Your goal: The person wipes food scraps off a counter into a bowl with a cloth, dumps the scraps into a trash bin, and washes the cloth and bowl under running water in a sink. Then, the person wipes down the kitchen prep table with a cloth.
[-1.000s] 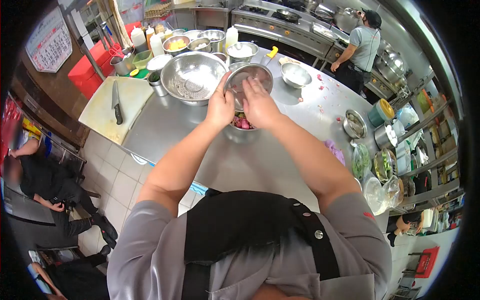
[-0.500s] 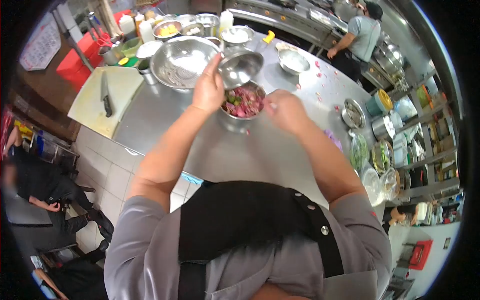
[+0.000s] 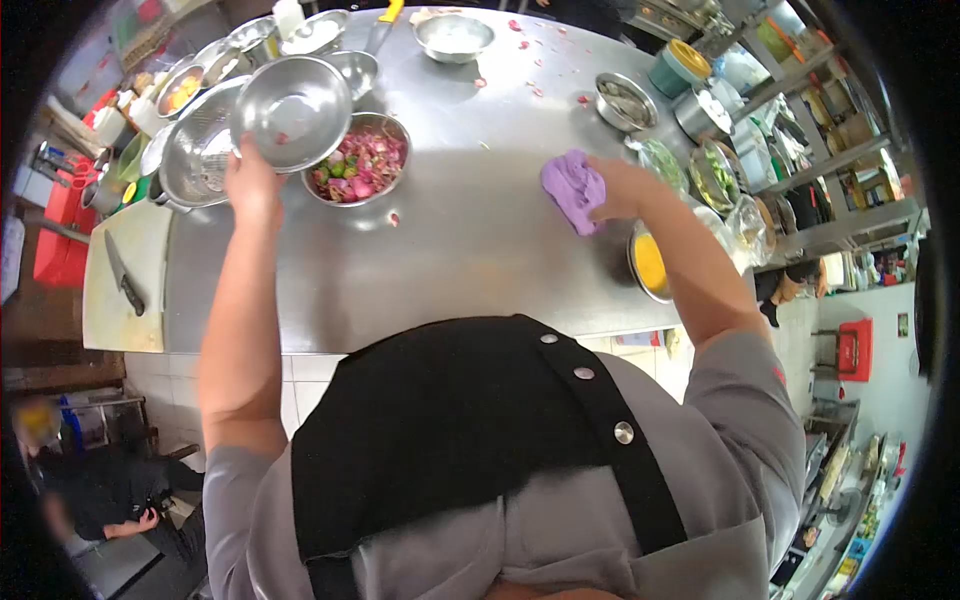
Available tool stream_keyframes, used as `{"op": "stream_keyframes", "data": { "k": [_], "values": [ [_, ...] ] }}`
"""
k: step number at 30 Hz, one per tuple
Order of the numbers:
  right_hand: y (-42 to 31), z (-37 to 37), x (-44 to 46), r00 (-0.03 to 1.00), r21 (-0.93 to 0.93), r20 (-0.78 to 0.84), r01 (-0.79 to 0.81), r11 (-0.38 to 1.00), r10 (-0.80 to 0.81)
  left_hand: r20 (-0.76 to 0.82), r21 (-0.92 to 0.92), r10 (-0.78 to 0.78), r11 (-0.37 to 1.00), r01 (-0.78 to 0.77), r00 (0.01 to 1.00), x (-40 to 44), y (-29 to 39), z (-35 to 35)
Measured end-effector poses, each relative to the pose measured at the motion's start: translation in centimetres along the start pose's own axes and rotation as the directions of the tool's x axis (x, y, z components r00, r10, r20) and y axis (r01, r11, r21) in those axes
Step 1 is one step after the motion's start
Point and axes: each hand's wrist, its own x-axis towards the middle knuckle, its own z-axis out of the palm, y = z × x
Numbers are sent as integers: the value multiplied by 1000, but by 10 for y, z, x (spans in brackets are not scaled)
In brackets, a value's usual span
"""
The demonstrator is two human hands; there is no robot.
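My left hand (image 3: pixel 253 187) grips the rim of a steel mixing bowl (image 3: pixel 296 118), tilted so that its inside shows, with a small pink scrap in it. The bowl partly overlaps a second steel bowl (image 3: pixel 396 180) full of chopped pink-red pieces (image 3: pixel 362 165) with some green ones, standing on the table. To the right, my right hand (image 3: pixel 618 188) is closed on a crumpled purple cloth (image 3: pixel 573 190), just over the tabletop. A bowl of yellow contents (image 3: pixel 650 262) sits below my right forearm, partly hidden by it.
The steel table (image 3: pixel 470 250) has pink scraps strewn at its far side. At left are a large colander (image 3: pixel 180 165) and a knife (image 3: pixel 124 272) on a cutting board (image 3: pixel 140 320). Several bowls and a plastic bag (image 3: pixel 748 232) line the right. A person in black (image 3: pixel 110 480) is at lower left.
My right hand has left the filled bowl, moved right and taken hold of the purple cloth. My left hand keeps the steel bowl, now turned with its inside toward me. The view has shifted.
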Motion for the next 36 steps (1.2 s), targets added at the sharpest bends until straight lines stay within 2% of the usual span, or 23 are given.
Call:
{"op": "stream_keyframes", "data": {
  "k": [2,5,7,8,9,11,12,13,15,16,19,22,23,25,26,28,29,30,31,32,35,36],
  "values": [
    [2,34,25,1000,103,-25,14,995,-12,30,12,-6,1000,6,1000,14,-16,-4],
    [-24,55,47,967,39,-165,-193,980,197,83,-40,9,999,-5,997,11,-16,2],
    [-36,59,49,957,352,-255,-43,935,140,51,-47,-7,999,9,999,13,-14,1],
    [-44,48,52,952,480,-278,19,877,131,38,65,-6,998,3,999,12,-13,-5],
    [-58,30,57,947,595,-299,89,798,117,16,177,-5,984,2,1000,-6,4,0],
    [-94,-19,60,921,754,-384,267,600,73,7,211,41,977,-41,999,14,-22,-9],
    [-111,-41,57,905,813,-419,338,474,72,67,243,99,963,-112,993,6,-12,-8],
    [-130,-65,53,889,793,-457,394,465,27,137,273,151,944,-184,979,-3,-2,-4],
    [-172,-103,51,844,748,-535,492,446,-33,151,275,317,896,-348,936,5,-20,2],
    [-189,-110,58,822,702,-569,510,497,-39,162,267,215,930,-253,963,-5,-8,8],
    [-231,-110,100,735,575,-677,559,597,-36,299,333,385,815,-474,873,-18,0,14],
    [-271,-110,109,627,404,-768,632,661,-130,355,194,488,796,-573,797,-28,-2,25],
    [-280,-110,105,621,396,-763,669,629,-180,348,133,527,791,-597,776,-30,0,27],
    [-291,-106,108,475,238,-811,801,549,-341,352,171,542,764,-622,763,-25,7,21],
    [-292,-107,111,521,214,-715,798,564,-466,353,191,549,751,-633,758,-22,10,17],
    [-289,-111,115,584,161,-465,795,585,-665,398,343,505,692,-635,766,-20,21,10],
    [-284,-112,115,612,121,-426,768,628,-666,421,416,479,653,-633,770,-17,24,7],
    [-278,-117,112,639,78,-391,740,668,-663,384,385,561,624,-680,733,-5,14,6],
    [-275,-125,109,665,28,-357,710,704,-656,371,375,577,624,-686,727,6,9,3],
    [-275,-133,105,716,66,-400,645,761,-572,356,363,594,623,-693,721,17,5,0],
    [-269,-136,115,548,87,-741,651,754,-388,364,344,595,629,-697,717,6,13,3],
    [-271,-134,114,509,51,-785,621,782,-353,377,299,612,630,-717,695,-1,14,11]
  ]
}}
